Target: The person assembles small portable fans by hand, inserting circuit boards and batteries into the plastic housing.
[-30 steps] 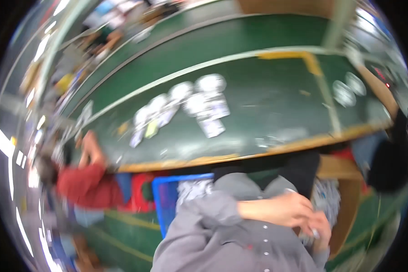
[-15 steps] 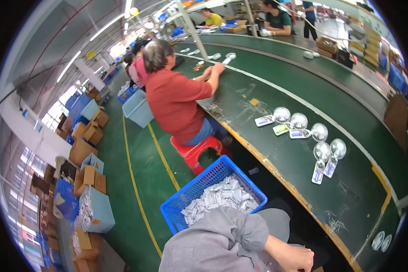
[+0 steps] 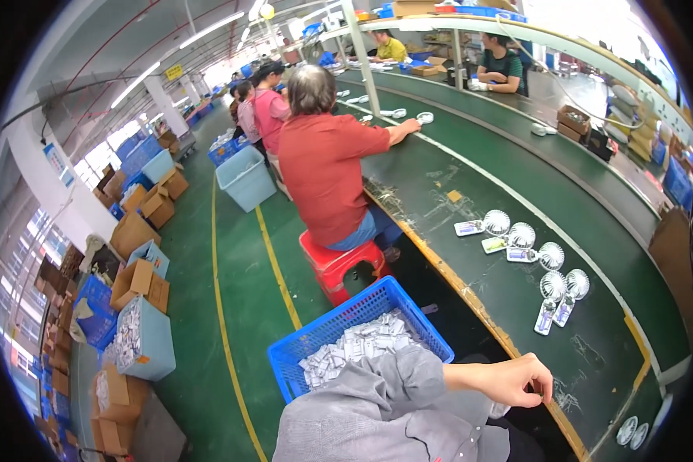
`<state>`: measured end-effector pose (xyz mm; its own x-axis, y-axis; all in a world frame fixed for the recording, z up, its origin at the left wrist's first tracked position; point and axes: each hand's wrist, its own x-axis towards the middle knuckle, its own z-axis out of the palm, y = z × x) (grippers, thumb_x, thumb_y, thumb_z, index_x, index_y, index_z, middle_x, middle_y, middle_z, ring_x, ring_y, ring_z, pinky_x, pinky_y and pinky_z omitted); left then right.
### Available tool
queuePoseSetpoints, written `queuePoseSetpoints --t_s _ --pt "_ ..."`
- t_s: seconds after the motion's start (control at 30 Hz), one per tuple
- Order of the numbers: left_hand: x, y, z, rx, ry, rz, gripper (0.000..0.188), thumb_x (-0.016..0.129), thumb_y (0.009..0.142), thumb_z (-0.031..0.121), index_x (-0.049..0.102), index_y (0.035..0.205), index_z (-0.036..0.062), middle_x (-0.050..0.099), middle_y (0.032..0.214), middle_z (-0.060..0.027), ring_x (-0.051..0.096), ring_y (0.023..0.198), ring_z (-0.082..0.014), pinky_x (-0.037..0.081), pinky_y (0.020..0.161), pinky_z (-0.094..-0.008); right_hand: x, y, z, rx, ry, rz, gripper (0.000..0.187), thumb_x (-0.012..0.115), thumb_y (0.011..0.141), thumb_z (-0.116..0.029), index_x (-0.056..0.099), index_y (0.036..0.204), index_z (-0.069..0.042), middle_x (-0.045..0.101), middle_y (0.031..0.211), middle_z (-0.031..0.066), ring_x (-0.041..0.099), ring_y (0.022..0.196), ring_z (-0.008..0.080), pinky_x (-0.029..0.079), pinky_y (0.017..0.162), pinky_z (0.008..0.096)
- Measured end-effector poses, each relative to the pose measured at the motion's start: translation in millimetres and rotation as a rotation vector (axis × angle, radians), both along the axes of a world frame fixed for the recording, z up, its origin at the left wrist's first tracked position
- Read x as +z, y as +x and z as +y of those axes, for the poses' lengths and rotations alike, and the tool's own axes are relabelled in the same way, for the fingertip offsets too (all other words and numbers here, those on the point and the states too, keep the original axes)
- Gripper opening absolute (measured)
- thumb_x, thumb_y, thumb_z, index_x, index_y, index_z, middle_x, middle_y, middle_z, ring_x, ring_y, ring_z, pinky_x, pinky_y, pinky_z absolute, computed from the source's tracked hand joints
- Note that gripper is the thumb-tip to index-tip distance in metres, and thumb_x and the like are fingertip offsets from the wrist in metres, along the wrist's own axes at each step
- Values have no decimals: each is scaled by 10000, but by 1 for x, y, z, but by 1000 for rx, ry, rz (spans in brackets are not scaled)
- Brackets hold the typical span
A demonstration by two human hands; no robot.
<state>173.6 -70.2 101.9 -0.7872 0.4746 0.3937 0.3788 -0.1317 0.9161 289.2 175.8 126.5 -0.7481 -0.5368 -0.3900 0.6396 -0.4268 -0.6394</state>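
Observation:
My left hand (image 3: 520,380) comes from a grey sleeve and hangs over the near wooden edge of the green work table (image 3: 470,189). Its fingers are curled inward with the thumb close by; whatever they hold, if anything, is hidden. Below the wrist shows a small whitish, shiny thing (image 3: 498,410), too covered to name. My right hand is out of the picture. Beyond my left hand, several small handheld fans (image 3: 552,284) with round ribbed heads and flat labelled bodies lie on the table. Beside my arm stands a blue basket (image 3: 420,314) of small white plastic pieces (image 3: 362,339).
A co-worker in a red shirt (image 3: 323,165) sits on a red stool (image 3: 335,266) ahead, one arm over the table. A light blue bin (image 3: 245,179) stands behind. Cartons (image 3: 135,289) and bins line the left. Two clear round pieces (image 3: 633,433) lie at the near right.
My left hand has risen and moved forward to the table's edge. The view has shifted a little. The co-worker in red now reaches one arm farther out over the table.

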Motion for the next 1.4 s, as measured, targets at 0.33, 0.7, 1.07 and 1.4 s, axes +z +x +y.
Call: queuePoseSetpoints --t_s 0.33,0.7,1.07,1.4 --pt "12 -12 104 -391 36 124 111 607 813 25 643 900 -32 651 865 -121 643 734 -206 542 591 -294 -178 106 76 -961 909 -18 462 475 983 -339 434 1282 12 518 1255 187 530 1140 292 418 972 443" --pt "20 -24 67 -70 39 62 132 604 824 22 629 943 -30 630 936 -124 633 836 -198 544 667 -296 -203 -63 14 -224 -263 348 644 412 951 -424 373 1426 7 498 1346 183 480 1230 334 341 1071 430" --pt "-11 -111 17 348 -281 121 402 761 746 157 627 1101 22 647 989 -102 636 931 -204 524 804 -326 -141 -121 -15 -487 -557 -46 345 521 930 -324 552 1129 -44 574 989 109 552 814 225 477 611 341" --pt "-181 -285 -142 840 -1569 101 905 453 834 731 240 1515 175 188 1549 -219 149 1430 -418 134 1146 -540 -136 -142 122 -701 -236 233 448 528 949 -315 526 1232 32 647 985 107 644 795 163 543 593 207"
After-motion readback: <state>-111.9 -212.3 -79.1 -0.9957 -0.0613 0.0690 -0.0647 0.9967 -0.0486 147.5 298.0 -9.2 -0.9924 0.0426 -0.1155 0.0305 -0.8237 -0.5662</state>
